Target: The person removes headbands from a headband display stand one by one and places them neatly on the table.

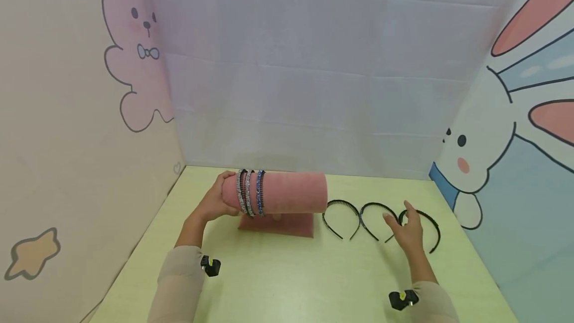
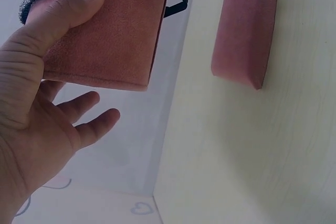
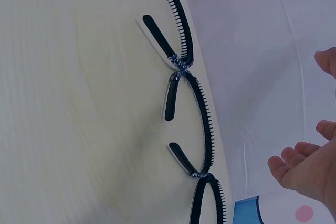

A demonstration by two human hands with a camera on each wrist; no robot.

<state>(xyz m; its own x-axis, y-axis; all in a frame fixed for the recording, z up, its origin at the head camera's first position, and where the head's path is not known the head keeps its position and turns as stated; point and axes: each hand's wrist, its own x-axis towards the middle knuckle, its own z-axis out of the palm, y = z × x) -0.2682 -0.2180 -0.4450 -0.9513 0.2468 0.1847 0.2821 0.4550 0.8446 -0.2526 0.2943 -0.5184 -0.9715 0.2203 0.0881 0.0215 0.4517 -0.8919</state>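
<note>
A pink velvety headband stand [image 1: 296, 193] has a horizontal roll on a flat base [image 1: 278, 226]. Round its left part sit two silvery rhinestone headbands [image 1: 240, 191] and a blue one [image 1: 260, 193]. My left hand [image 1: 214, 199] holds the roll's left end; in the left wrist view its thumb [image 2: 79, 6] lies over the end beside the silvery trim, other fingers loose beyond it. Over the table at right, my right hand [image 1: 410, 233] hovers with spread fingers, holding nothing. It overlaps the middle headband [image 1: 378, 204] and right headband [image 1: 435, 223], both black and toothed.
Left of those two lies another black toothed headband [image 1: 342, 201], its side close against the middle one. All three rest on the pale yellow-green table [image 1: 287, 278]. Fabric walls with cartoon animals close in the left, back and right sides.
</note>
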